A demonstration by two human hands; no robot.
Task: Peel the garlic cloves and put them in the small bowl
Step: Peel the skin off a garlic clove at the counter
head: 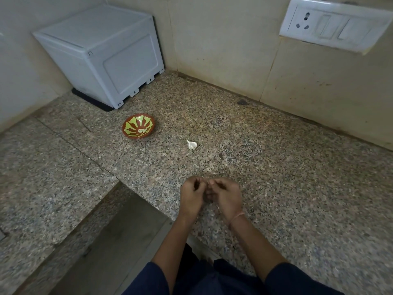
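One garlic clove [192, 145] beyond left hand [191, 195]

A speckled granite counter [276, 167] is seen filling most of the view, crossed at the left by a thin seam [70, 143]. At the far left a pale grey plastic box [102, 54] is set in the corner, resting on a black mat [89, 100] whose edge shows under its near side. The counter is backed by a beige tiled wall [223, 43], on which a white switch plate [331, 24] with one socket is mounted at the far right. A dark spot [242, 102] is seen on the counter near the wall. At the near left a darker, lower surface [119, 237] is let into the stone; what it is cannot be told.
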